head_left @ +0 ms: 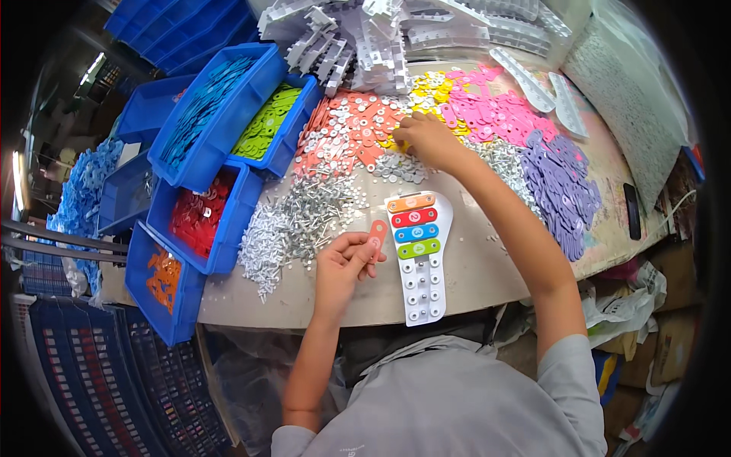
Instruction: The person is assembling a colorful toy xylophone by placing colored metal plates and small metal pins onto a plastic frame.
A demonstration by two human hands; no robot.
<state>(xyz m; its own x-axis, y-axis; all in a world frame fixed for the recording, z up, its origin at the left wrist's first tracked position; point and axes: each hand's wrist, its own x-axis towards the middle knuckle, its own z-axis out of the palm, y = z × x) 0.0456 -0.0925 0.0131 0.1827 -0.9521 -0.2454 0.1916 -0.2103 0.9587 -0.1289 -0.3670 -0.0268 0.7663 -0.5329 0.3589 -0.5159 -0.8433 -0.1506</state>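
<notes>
A flat coral plastic strip (378, 233) with rounded ends is pinched upright between the thumb and fingers of my left hand (344, 266). Just right of it lies a white paddle-shaped board (440, 217), carrying orange (411, 202), red (413, 218), blue (416, 233) and green (419, 249) strips crosswise. Below these, white ringed holes and small metal pins show on the board. My right hand (429, 140) reaches over the piles, fingers drawn together at the edge of the coral (358, 126) and yellow strips (431, 87); its fingertips hide whatever they hold. Grey round caps (400, 167) lie just below it.
Blue bins (169, 145) holding blue, green, red and orange strips stand at the left. Screws (308, 221) heap beside them. Pink (495, 107) and purple strips (560, 186) spread at the right, near a dark phone (631, 212). White plastic mouldings (381, 46) stack at the back.
</notes>
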